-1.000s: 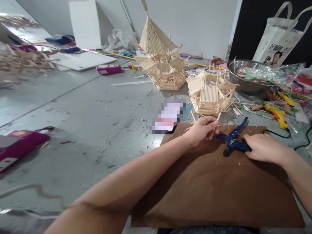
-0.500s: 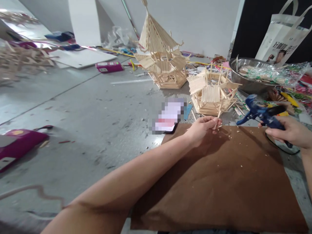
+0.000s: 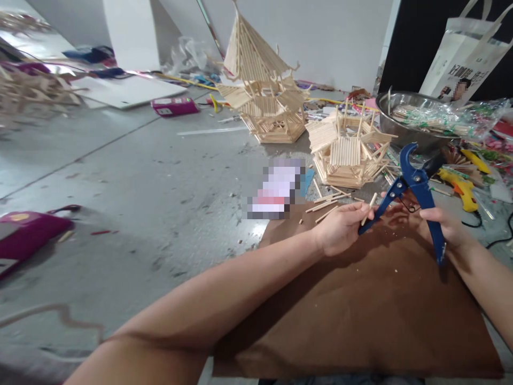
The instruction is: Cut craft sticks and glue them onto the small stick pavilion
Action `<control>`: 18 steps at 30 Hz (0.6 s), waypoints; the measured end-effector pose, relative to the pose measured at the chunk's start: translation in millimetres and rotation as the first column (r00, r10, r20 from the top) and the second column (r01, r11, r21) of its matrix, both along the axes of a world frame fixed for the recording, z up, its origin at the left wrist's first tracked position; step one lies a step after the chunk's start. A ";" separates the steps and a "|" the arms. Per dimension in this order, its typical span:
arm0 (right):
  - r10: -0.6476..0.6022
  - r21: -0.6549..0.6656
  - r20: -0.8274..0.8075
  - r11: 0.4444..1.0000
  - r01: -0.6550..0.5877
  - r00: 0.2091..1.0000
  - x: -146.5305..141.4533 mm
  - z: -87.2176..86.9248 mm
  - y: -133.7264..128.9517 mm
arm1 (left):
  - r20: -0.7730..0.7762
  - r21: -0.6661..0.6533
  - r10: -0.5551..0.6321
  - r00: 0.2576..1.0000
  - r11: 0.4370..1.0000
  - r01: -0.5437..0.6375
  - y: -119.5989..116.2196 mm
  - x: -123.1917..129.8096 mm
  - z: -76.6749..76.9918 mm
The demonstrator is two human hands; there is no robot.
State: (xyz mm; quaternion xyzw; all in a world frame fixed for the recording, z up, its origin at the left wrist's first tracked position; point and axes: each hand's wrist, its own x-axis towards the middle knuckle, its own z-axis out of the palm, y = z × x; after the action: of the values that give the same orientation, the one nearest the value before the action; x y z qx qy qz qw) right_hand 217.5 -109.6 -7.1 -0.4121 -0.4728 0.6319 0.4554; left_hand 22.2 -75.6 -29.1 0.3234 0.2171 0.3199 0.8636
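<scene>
My left hand point(image 3: 340, 227) is closed, pinching a short pale wooden stick point(image 3: 372, 202) between thumb and fingers. Blue pipe cutters point(image 3: 420, 184) are in my right hand point(image 3: 447, 227), which grips one handle. Their handles are spread apart, and the other handle's end reaches my left fingers; whether these also grip it I cannot tell. Just beyond my left hand, several loose sticks point(image 3: 326, 202) lie at the brown mat's point(image 3: 340, 315) far edge. Past them stands a small stick-built pavilion point(image 3: 345, 152) with slatted roof panels.
Behind is a taller stick pagoda point(image 3: 262, 101). A phone point(image 3: 276, 187) lies left of the small pavilion. On the right are a yellow glue gun point(image 3: 463, 190) and a metal bowl point(image 3: 417, 136) of packed sticks. A purple device point(image 3: 38, 235) sits at far left.
The cutters have come left and turned, with their handles now spread near my left hand. Loose sticks now show beyond my left hand, and the glue gun is more exposed.
</scene>
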 end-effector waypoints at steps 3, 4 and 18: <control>0.046 0.070 -0.048 0.997 -0.042 0.998 -11.3 1.4 -4.0 | -0.007 0.026 -0.008 1.000 1.000 0.009 -5.4 3.4 -1.8; 0.035 0.092 -0.044 0.995 -0.031 0.998 -14.1 2.5 -5.8 | -0.009 0.046 -0.014 1.000 0.999 0.014 -7.4 4.0 -0.6; -0.235 0.079 0.200 0.972 0.223 0.951 -22.7 -9.4 -13.4 | -0.184 0.502 0.198 0.963 0.861 -0.081 0.9 -6.3 9.2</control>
State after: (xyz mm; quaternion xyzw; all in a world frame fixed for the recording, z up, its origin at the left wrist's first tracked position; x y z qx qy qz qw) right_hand 194.8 -123.0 -16.6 -0.5152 -0.4840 0.5151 0.4848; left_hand 15.8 -74.7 -19.9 0.5499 0.2502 0.3870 0.6967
